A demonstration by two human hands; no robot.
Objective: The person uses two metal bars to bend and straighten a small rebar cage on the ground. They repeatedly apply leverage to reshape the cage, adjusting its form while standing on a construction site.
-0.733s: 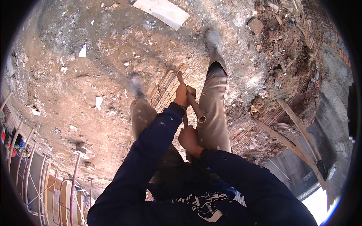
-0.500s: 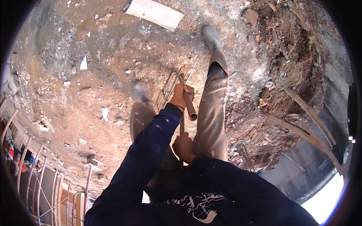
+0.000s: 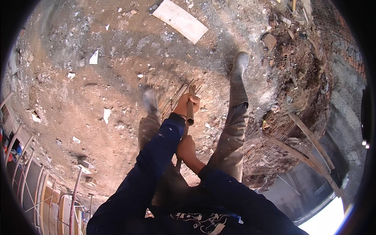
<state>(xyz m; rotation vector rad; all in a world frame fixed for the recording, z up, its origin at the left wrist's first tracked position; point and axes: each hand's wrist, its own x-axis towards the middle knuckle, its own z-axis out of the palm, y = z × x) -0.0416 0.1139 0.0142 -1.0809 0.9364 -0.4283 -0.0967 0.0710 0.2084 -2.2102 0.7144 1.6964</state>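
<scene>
I stand on dirt with both boots apart. My left hand (image 3: 185, 103) grips the far part of a rusty metal pipe (image 3: 190, 111), whose open end shows just below my fingers. My right hand (image 3: 185, 148) is closed nearer my body, around what seems to be the lower part of the same tool, partly hidden by my left sleeve. Under the pipe's far end lies a bundle of thin steel bars (image 3: 177, 98) on the ground between my boots.
A pale flat board (image 3: 180, 20) lies on the dirt ahead. Rubble, wooden planks (image 3: 309, 137) and rebar pile up at the right beside a concrete wall. Metal railings (image 3: 23, 184) run along the lower left. Scraps of white debris dot the ground.
The pipe has swung more upright and slightly left in my left hand. My right boot has stepped farther forward. The view has shifted a little.
</scene>
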